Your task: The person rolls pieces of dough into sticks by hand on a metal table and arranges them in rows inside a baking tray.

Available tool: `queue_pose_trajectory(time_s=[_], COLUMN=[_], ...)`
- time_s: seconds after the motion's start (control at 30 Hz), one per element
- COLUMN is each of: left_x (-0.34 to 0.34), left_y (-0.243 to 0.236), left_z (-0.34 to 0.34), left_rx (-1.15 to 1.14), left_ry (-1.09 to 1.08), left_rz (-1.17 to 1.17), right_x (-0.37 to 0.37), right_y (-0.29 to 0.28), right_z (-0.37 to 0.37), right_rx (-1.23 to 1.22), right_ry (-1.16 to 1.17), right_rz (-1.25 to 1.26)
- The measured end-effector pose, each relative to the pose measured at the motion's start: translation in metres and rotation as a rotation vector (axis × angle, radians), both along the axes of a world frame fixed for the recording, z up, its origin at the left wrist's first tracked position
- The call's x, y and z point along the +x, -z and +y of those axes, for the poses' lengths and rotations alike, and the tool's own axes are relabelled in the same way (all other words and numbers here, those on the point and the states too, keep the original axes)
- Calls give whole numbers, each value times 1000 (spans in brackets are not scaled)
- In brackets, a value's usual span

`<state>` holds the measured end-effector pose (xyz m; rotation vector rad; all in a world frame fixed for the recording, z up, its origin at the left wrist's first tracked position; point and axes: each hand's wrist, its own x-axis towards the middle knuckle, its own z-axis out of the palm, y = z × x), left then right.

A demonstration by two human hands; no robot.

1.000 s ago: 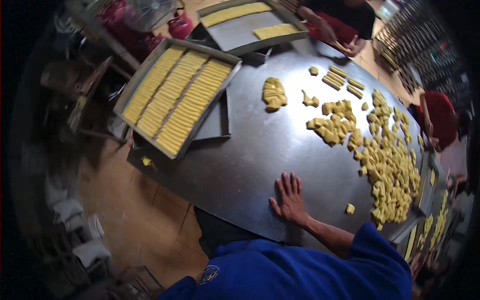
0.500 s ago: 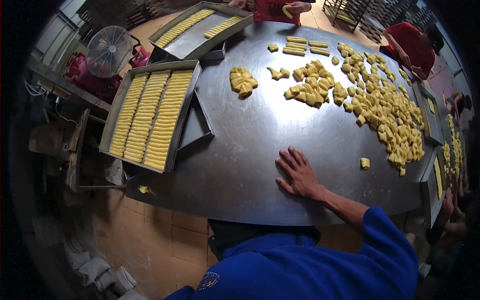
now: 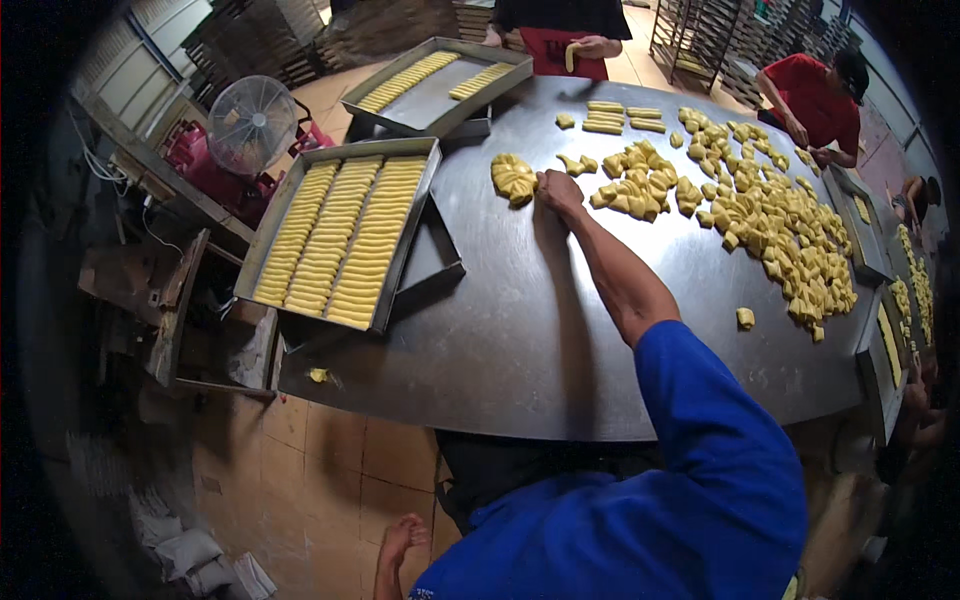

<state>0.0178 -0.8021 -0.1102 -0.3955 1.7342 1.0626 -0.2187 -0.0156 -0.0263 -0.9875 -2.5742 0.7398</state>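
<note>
Right hand (image 3: 558,190), upper centre of frame, fingers curled, just beside the dough lump (image 3: 514,180); can't tell from here if it grips anything. Left hand (image 3: 402,538), lower left of centre, half-curled, off the table (image 3: 500,320); grip unclear too.

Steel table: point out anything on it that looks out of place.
A small dough scrap lies alone near the steel table's near-left corner, away from the other loose dough. A single piece also sits apart from the large dough pile, on its near side.
</note>
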Motion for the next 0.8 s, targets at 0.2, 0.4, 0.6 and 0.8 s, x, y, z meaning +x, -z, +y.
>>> queue_pose_trajectory(time_s=[0.2, 0.4, 0.6, 0.8], left_x=[-75, -93, -94, -80], left_y=[-147, -213, -150, -115], left_z=[117, 273, 457, 505], left_rx=[131, 377, 496, 804], left_ry=[-81, 281, 557, 205], left_rz=[449, 520, 247, 57], right_x=[-3, 158, 289, 301], right_y=[-10, 9, -40, -98], right_z=[-16, -114, -149, -169], right_rx=[-353, -610, -319, -225], right_ry=[109, 322, 226, -173], right_rz=[113, 538, 604, 579])
